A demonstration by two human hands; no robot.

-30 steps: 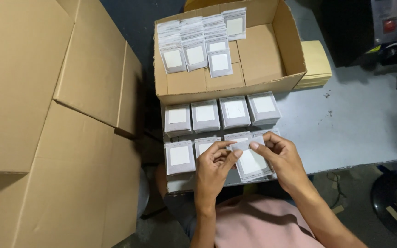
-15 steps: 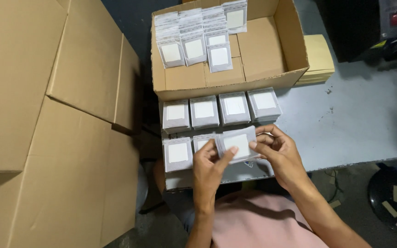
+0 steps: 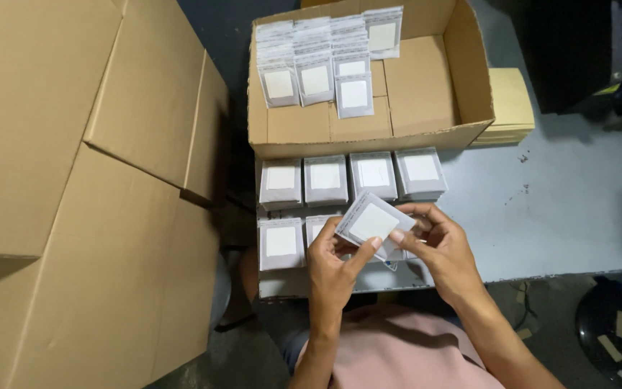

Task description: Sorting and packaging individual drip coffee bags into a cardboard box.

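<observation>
— Above the near stacks, what do the hands hold?
— Left hand point(image 3: 334, 265) and right hand point(image 3: 440, 248) both pinch one flat clear pouch point(image 3: 373, 222) with a white square insert, tilted, long axis running lower-left to upper-right.
— And below?
— Glossy packet stacks point(image 3: 325, 180) on the pale surface point(image 3: 570, 209), before a cardboard box point(image 3: 426, 79)

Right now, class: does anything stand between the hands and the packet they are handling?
Nothing visible does. Both the left hand and the right hand already pinch the packet directly, above the stacks.
</observation>
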